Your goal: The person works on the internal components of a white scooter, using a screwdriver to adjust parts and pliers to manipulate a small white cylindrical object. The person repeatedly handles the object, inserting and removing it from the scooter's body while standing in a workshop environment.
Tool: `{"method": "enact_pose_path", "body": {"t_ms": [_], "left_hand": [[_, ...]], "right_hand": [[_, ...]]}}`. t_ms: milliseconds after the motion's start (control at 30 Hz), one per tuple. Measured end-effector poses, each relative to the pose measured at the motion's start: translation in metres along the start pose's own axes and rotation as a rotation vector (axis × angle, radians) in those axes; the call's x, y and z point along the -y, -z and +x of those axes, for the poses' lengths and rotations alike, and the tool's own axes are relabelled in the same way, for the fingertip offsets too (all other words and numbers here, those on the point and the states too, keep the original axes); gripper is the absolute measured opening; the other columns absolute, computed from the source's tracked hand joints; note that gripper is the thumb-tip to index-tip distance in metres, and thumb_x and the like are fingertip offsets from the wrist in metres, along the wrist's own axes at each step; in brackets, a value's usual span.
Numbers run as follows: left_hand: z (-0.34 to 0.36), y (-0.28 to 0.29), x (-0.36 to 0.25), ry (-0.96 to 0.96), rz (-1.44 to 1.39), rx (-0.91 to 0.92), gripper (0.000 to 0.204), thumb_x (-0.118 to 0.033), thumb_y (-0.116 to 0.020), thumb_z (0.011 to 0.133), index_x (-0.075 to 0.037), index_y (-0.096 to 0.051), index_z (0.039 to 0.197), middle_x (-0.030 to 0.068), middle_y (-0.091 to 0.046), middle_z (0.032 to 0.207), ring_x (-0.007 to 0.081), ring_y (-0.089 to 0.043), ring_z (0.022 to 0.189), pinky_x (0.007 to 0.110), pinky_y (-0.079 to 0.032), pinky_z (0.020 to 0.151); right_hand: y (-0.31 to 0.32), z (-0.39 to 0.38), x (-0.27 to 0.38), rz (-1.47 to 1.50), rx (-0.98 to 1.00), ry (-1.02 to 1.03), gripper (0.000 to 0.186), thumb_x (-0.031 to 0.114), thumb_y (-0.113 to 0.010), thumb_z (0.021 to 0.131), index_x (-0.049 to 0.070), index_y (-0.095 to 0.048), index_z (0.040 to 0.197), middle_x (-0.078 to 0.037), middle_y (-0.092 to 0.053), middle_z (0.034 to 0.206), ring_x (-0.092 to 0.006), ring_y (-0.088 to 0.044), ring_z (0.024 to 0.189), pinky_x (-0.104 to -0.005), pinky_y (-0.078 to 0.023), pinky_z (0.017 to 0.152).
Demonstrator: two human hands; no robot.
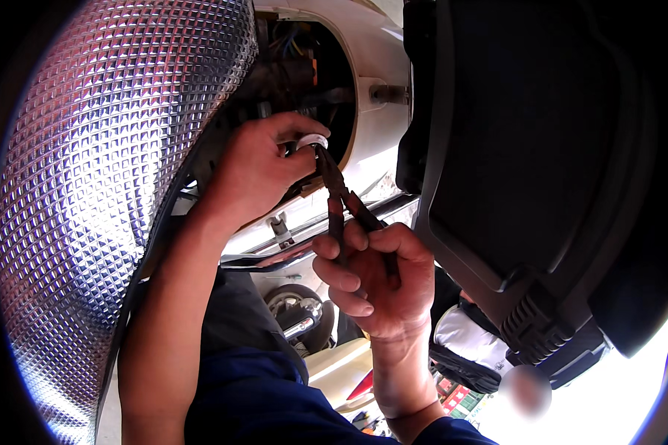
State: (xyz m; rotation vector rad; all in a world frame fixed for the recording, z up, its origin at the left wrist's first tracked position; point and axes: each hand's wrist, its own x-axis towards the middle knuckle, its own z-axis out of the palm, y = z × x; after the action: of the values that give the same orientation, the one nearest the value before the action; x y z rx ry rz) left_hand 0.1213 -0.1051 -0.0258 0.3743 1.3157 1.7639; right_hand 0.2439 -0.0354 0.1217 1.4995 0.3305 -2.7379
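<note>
My right hand (386, 289) is wrapped round the two handles of a pair of pliers (335, 179) with dark, orange-marked grips. The handles stand slightly apart, and the jaws point up and away from me. A small white curved piece (313, 139) sits between the thumb and forefinger of my left hand (256, 167). The tips of the pliers meet it or lie right beside it; the exact contact is too small to tell. Both hands are in front of the oval opening (352, 81) in a cream body panel, where dark parts and wires show.
A quilted silver sheet (111, 148) fills the left side. On the right a large black seat-like part (527, 133) stands close to my right hand. Below the opening runs a metal strip with a small bracket (280, 231). A wheel (297, 311) and a cream panel show lower down.
</note>
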Motion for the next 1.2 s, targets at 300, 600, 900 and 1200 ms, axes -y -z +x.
{"method": "enact_pose_path", "body": {"t_ms": [300, 600, 900, 1200], "left_hand": [[-0.003, 0.002, -0.004, 0.064, -0.004, 0.011, 0.027, 0.010, -0.056, 0.082, -0.002, -0.065, 0.105, 0.0036, -0.068, 0.094, 0.0053, -0.059, 0.084, 0.020, -0.046, 0.074], [-0.003, 0.004, -0.007, 0.064, -0.044, 0.019, 0.028, 0.011, -0.057, 0.080, -0.002, -0.065, 0.104, 0.0020, -0.067, 0.092, 0.0031, -0.056, 0.079, 0.019, -0.044, 0.070], [-0.005, 0.004, -0.016, 0.085, -0.061, 0.030, 0.028, 0.011, -0.058, 0.079, -0.003, -0.065, 0.103, 0.0006, -0.066, 0.089, 0.0012, -0.050, 0.073, 0.018, -0.041, 0.065], [-0.005, 0.005, -0.019, 0.079, 0.059, 0.051, 0.027, 0.007, -0.060, 0.080, -0.003, -0.065, 0.105, -0.0004, -0.065, 0.088, 0.0011, -0.049, 0.074, 0.018, -0.040, 0.065]], "right_hand": [[0.000, -0.007, 0.005, 0.115, 0.028, -0.029, 0.030, 0.019, -0.040, 0.087, -0.003, -0.051, 0.103, -0.020, -0.045, 0.097, -0.0194, -0.041, 0.069, -0.0246, -0.034, 0.040], [0.003, -0.008, 0.015, 0.149, 0.050, -0.106, 0.026, 0.021, -0.039, 0.087, 0.000, -0.054, 0.088, -0.018, -0.045, 0.098, -0.0210, -0.043, 0.069, -0.0260, -0.036, 0.039], [0.012, -0.010, 0.020, 0.208, 0.082, -0.130, 0.026, 0.021, -0.039, 0.087, -0.001, -0.054, 0.089, -0.019, -0.044, 0.098, -0.0217, -0.042, 0.068, -0.0259, -0.036, 0.040], [0.025, -0.007, 0.021, 0.223, 0.178, -0.162, 0.029, 0.022, -0.040, 0.087, -0.002, -0.053, 0.096, -0.020, -0.044, 0.100, -0.0220, -0.042, 0.069, -0.0267, -0.038, 0.041]]}}
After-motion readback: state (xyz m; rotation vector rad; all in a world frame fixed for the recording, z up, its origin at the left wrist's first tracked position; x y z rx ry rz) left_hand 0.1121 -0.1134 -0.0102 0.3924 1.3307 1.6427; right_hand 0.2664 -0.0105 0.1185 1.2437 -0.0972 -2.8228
